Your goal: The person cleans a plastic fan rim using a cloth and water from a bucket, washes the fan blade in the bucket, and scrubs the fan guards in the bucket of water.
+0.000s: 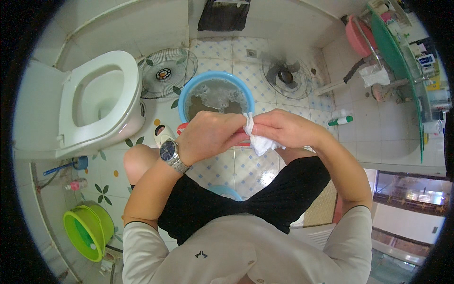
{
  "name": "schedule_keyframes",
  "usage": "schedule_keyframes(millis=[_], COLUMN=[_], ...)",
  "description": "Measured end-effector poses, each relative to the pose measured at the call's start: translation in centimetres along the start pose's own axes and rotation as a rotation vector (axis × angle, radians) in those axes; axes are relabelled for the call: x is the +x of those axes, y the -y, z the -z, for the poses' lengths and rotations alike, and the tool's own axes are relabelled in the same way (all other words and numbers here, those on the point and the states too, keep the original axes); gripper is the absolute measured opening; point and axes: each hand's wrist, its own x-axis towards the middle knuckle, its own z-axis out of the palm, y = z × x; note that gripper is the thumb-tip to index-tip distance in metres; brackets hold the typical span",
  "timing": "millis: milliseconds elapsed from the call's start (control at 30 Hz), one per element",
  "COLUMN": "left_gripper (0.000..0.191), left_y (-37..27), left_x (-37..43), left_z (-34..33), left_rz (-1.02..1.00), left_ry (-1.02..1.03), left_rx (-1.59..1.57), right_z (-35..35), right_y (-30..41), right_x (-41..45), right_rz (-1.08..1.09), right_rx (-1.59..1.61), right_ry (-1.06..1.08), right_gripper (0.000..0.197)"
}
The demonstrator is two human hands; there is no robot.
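A crumpled white cloth [261, 142] is bunched between my two hands in front of my knees. My left hand [214, 135], with a steel wristwatch [168, 150] on its wrist, pinches one side of it. From the other side my right hand [278, 127] grips the same cloth, and its lower folds hang below my fingers. Just beyond my hands stands a blue basin [217, 75] on the tiled floor. Greyish water [227, 94] with suds fills it, and my left hand hides part of its near edge.
A wire fan grille [168, 73] lies beside the toilet [101, 96]. Another grille with dark fan blades [286, 76] lies right of the basin. A green-capped bottle [340, 121] lies by the right wall, below a glass shelf [393, 53]. A lime-green bucket [85, 230] stands at lower left.
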Motion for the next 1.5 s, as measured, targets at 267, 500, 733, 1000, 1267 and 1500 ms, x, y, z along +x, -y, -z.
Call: schedule_keyframes(millis=[267, 500, 733, 1000, 1267, 1500], left_gripper=[0.03, 0.026, 0.025, 0.026, 0.021, 0.024], left_y=[0.0, 0.0, 0.3, 0.3, 0.4, 0.2], left_x=[-0.1, -0.3, -0.6, -0.6, -0.4, -0.3], left_z=[0.7, 1.3, 1.1, 0.9, 0.5, 0.7], left_rz=[0.108, 0.097, 0.134, 0.055, 0.01, 0.013], left_ry=[0.025, 0.046, 0.032, -0.008, -0.023, 0.09], left_rx=[-0.213, -0.231, -0.164, -0.17, -0.099, 0.16], right_z=[1.2, 1.2, 0.9, 0.4, 0.1, 0.8], right_y=[-0.5, -1.3, -2.0, -1.4, -0.2, -0.2], right_x=[-0.9, -1.0, -0.9, -0.1, 0.8, -0.1], right_rz=[0.076, 0.077, -0.029, 0.053, 0.095, 0.163], right_rx=[-0.056, -0.039, 0.182, 0.174, 0.0, -0.242], right_ry=[-0.007, -0.004, -0.011, -0.003, 0.006, 0.001], right_gripper=[0.029, 0.027, 0.027, 0.026, 0.029, 0.03])
